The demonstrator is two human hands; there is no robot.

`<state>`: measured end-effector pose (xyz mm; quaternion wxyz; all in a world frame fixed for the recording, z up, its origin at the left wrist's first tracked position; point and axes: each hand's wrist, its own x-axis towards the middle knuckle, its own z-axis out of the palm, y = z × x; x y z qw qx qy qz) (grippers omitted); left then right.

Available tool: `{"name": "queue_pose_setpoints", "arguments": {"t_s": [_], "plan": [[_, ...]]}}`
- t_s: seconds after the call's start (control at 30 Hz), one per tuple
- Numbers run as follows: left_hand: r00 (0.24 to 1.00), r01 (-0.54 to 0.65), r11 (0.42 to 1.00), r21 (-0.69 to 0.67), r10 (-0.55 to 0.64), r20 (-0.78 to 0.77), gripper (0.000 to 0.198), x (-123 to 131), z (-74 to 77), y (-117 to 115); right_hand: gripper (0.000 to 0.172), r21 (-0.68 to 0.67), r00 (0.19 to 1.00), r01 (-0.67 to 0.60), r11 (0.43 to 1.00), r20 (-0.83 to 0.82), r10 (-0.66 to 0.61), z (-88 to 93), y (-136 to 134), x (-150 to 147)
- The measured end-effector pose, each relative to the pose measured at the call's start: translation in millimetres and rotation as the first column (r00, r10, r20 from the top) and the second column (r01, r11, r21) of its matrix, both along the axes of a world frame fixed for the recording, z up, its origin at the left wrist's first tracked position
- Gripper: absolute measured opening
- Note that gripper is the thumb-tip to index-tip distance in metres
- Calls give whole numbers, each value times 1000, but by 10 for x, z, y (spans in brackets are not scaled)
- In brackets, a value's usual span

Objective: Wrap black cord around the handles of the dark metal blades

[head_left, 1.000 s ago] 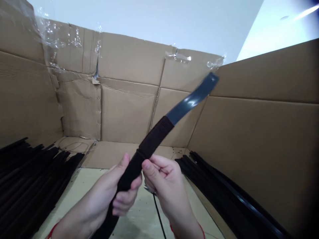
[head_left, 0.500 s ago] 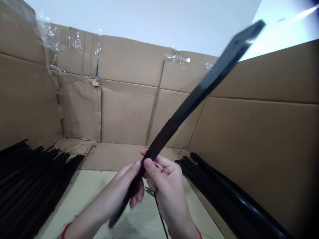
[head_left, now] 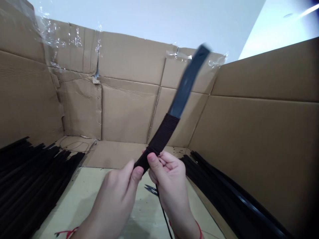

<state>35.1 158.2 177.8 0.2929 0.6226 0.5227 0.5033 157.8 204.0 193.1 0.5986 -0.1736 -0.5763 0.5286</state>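
Note:
A long flat black strip [head_left: 185, 86] rises up and to the right from both my hands. Its lower part is wound with dark thread or cord [head_left: 161, 136]; the bare upper end is blurred. My left hand [head_left: 119, 196] grips the strip's lower end with thumb and fingers closed round it. My right hand [head_left: 166, 176] pinches the wrapped part just beside the left thumb. A small pair of snips [head_left: 151, 190] lies on the tabletop under my hands, partly hidden.
Cardboard walls [head_left: 124, 109] enclose the pale tabletop [head_left: 82, 199] on three sides. A pile of black strips [head_left: 30, 179] lies at the left, another bundle [head_left: 224, 196] along the right wall. A thin black cord [head_left: 165, 219] runs toward me.
The strip swung up to the right, then back to the left, turning its wrapped face to me. My left hand shifted its grip on the lower end. The right hand stayed in place.

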Motion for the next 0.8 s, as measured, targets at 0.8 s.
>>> {"name": "queue_pose_setpoints", "arguments": {"t_s": [0.8], "plan": [[795,449,875,-178,-301,527,55,103,-97,108,36,26,994,-88,996,67,86,-11,8,-19]]}}
